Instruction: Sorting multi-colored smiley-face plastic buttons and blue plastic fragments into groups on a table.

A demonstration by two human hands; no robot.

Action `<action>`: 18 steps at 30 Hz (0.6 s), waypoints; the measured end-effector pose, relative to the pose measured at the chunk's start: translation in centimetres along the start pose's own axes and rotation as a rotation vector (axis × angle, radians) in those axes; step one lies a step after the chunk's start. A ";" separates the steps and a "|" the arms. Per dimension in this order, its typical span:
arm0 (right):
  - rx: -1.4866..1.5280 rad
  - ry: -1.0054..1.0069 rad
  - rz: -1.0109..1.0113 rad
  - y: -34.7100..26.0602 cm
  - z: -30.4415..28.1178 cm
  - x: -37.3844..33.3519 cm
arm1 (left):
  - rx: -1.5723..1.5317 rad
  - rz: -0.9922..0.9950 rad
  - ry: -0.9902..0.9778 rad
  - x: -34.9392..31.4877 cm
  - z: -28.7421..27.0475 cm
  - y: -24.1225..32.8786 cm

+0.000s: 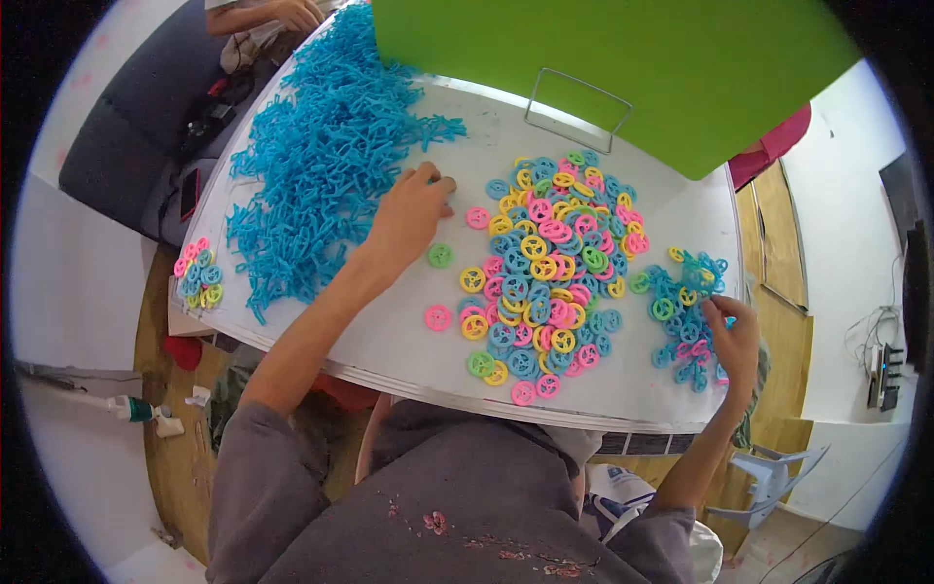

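My left hand [409,209] is at the right side of a big heap of thin, branching blue plastic pieces [321,146]. Its fingers are curled, and what they hold, if anything, is too small to name. A broad pile of small spoked plastic wheels [555,273] in pink, yellow, blue and green lies in the middle of the white table [389,336]. At the right, my right hand [736,341] pinches a blue plastic piece with wheels [699,275], blurred, over a cluster of blue pieces fitted with wheels [666,310].
A large green panel [623,68] stands along the far side, with a bent wire frame [579,109] before it. Small wheels [199,273] lie by the left table edge. Another person's hand [297,15] is at the far left. A grey plastic stool [769,482] stands on the floor at right.
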State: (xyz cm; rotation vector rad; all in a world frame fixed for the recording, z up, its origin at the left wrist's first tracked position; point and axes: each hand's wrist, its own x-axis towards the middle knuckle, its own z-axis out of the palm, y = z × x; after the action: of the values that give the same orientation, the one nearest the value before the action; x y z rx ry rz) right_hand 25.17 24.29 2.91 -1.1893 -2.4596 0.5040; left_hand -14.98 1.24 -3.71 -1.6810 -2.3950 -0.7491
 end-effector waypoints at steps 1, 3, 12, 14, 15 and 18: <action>0.009 -0.005 0.079 0.1 0.1 0.2 | -0.008 0.015 -0.004 0.0 0.0 -0.1; 0.014 0.000 0.173 0.4 0.2 -0.1 | 0.046 0.046 0.007 -0.2 0.1 0.0; 0.629 -0.007 -0.089 -10.9 4.6 -2.6 | -1.304 -0.351 0.031 -3.2 -4.6 11.7; 0.875 -0.249 -0.156 -13.9 7.5 -3.3 | -1.449 -0.436 -0.046 -4.7 -3.7 13.8; 0.944 -0.236 -0.152 -14.9 8.8 -3.4 | -1.523 -0.433 -0.055 -5.2 -3.2 14.3; 1.027 -0.231 0.084 -15.3 9.6 -4.0 | -1.541 -0.420 -0.087 -5.7 -2.4 14.8</action>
State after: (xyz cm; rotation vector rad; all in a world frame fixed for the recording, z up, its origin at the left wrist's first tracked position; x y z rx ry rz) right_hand 12.74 10.70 0.95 -0.7870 -1.8095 1.7195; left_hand 0.17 -0.88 1.09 -1.2787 -2.1510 -3.1288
